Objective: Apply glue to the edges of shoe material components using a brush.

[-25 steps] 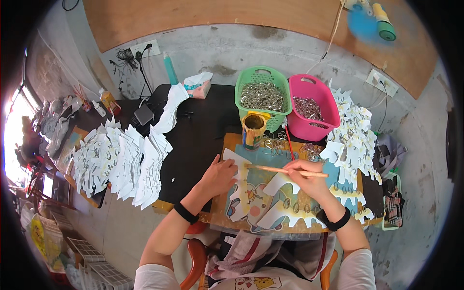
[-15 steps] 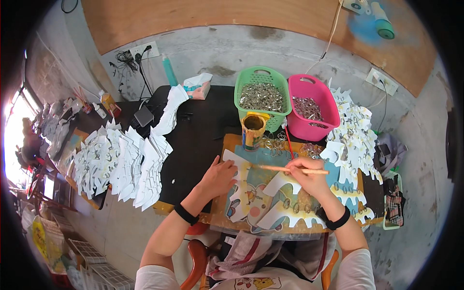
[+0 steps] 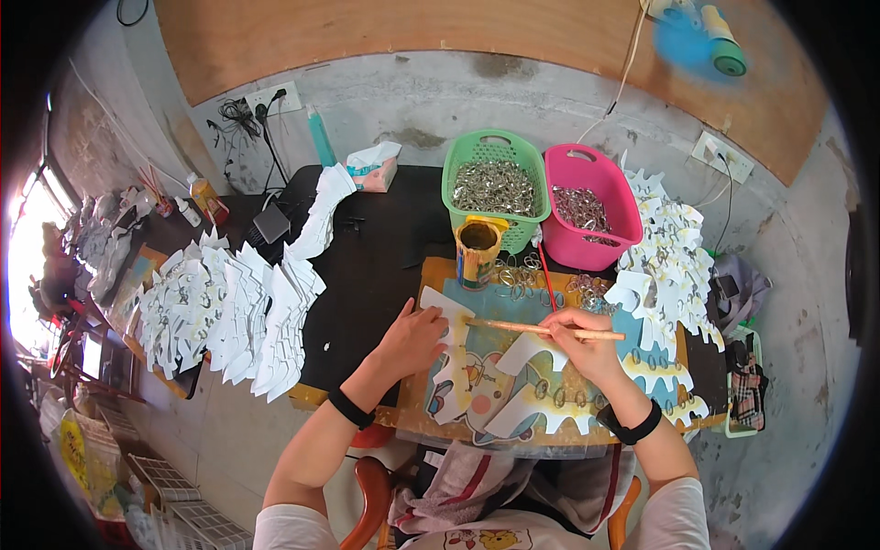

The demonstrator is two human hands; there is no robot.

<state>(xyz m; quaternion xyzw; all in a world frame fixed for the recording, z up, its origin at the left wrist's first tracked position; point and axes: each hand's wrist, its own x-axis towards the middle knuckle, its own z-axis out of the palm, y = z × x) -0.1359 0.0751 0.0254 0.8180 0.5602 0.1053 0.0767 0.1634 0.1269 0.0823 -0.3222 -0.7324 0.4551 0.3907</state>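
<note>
My right hand (image 3: pixel 582 344) is closed around a thin wooden stick (image 3: pixel 513 327), whose darker tip points left onto a white cut-out card piece (image 3: pixel 454 367). A brush end cannot be made out. On that card's upper left part lies my left hand (image 3: pixel 414 339), fingers stretched out and resting on it. Yellowish smears mark the card. To its right, another white toothed card (image 3: pixel 541 408) carries several metal rings along a yellowed strip, beside a shorter white card (image 3: pixel 530 353) under my right hand. An open yellow-rimmed can (image 3: pixel 478 252) stands just beyond my hands.
A green basket (image 3: pixel 495 137) and a pink basket (image 3: pixel 623 197) hold many small metal pieces. Loose rings (image 3: pixel 518 275) and a thin red stick (image 3: pixel 547 280) lie near the can. Stacks of white cards (image 3: pixel 284 330) are at left; ringed cards (image 3: pixel 665 247) pile up at right.
The wooden stick's tip has shifted slightly left along the card, and the stick lies at a slightly different angle. My left hand stays on the card.
</note>
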